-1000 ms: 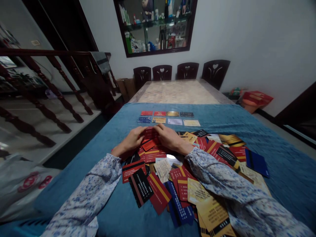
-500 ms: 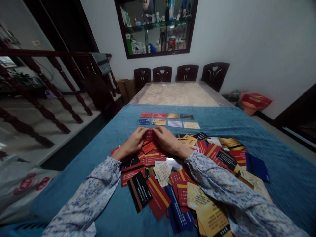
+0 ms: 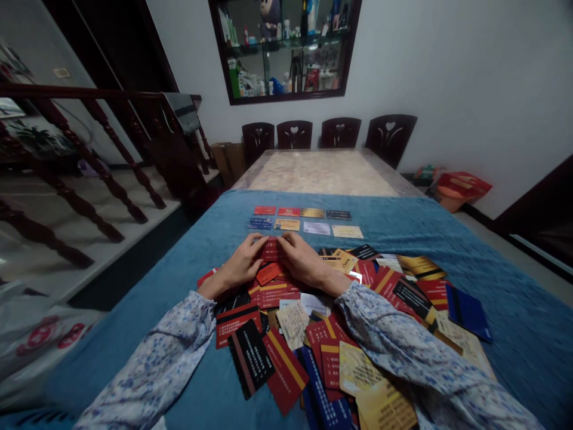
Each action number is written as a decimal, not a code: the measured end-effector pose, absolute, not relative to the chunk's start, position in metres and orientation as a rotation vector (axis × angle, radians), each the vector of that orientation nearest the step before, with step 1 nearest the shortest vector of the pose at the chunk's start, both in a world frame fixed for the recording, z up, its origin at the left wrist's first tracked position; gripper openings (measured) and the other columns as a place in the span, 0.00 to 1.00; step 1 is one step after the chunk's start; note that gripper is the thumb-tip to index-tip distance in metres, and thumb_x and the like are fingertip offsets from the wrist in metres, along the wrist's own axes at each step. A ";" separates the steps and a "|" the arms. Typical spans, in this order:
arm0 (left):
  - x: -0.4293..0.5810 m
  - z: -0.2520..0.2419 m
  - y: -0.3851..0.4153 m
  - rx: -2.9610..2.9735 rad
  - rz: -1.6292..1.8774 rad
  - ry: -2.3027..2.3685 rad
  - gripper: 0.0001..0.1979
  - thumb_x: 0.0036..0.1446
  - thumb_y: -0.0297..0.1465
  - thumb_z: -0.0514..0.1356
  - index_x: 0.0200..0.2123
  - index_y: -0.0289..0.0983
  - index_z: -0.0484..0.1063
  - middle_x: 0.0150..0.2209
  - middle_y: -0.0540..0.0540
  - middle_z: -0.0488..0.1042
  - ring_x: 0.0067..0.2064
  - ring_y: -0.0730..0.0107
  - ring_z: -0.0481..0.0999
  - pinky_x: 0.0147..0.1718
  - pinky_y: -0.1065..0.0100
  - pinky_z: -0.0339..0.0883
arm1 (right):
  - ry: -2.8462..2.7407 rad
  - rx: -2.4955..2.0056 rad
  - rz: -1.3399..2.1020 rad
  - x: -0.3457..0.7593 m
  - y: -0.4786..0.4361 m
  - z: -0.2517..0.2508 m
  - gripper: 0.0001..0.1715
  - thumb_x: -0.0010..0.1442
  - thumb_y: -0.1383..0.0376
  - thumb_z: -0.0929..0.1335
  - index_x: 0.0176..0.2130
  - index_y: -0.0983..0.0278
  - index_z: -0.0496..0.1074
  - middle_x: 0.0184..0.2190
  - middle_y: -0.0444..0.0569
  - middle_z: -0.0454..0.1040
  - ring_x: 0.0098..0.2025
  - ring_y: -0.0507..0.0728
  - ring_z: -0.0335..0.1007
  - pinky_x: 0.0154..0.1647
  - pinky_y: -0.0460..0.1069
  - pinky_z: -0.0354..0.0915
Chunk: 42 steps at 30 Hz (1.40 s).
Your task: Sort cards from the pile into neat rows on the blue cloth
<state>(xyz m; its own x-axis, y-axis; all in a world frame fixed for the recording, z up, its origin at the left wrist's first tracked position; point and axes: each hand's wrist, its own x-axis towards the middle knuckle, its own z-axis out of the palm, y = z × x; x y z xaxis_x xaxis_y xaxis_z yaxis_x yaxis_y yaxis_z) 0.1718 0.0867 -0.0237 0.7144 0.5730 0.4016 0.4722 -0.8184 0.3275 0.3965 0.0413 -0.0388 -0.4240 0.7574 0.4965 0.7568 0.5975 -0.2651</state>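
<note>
Between my two hands is a red card, held up by its left and right edges. My left hand is closed on its left side, and my right hand grips its right side. Whether more cards sit behind it I cannot tell. Under and around both hands lies a loose pile of cards, among them a black card, a dark red card, a blue card and a yellow one. Just beyond my fingers, two rows of cards lie flat, including a white card.
A blue cloth covers the near part of the table, with the bare marbled tabletop behind it. Several dark chairs line the far end. White plastic bags are at the left, and a wooden railing stands beyond them.
My hands and the red card have come slightly lower and nearer to me. The card's face shows a little more between my fingers. The laid-out rows are unchanged.
</note>
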 end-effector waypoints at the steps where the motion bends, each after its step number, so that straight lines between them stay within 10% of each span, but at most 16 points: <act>1: 0.172 -0.023 0.086 2.716 0.726 0.833 0.28 0.61 0.23 0.57 0.65 0.35 0.63 0.60 0.35 0.66 0.62 0.55 0.70 0.63 0.54 0.69 | -2.256 -1.204 -0.008 0.397 0.041 -0.038 0.29 0.62 0.76 0.63 0.62 0.69 0.65 0.55 0.63 0.68 0.54 0.62 0.67 0.55 0.60 0.71; 42: 0.219 0.063 0.104 2.943 0.408 0.642 0.19 0.62 0.31 0.59 0.56 0.38 0.70 0.49 0.40 0.76 0.48 0.58 0.76 0.50 0.57 0.71 | -2.559 -1.050 -0.162 0.470 0.049 0.053 0.09 0.63 0.70 0.67 0.45 0.66 0.70 0.43 0.56 0.69 0.41 0.59 0.62 0.45 0.55 0.64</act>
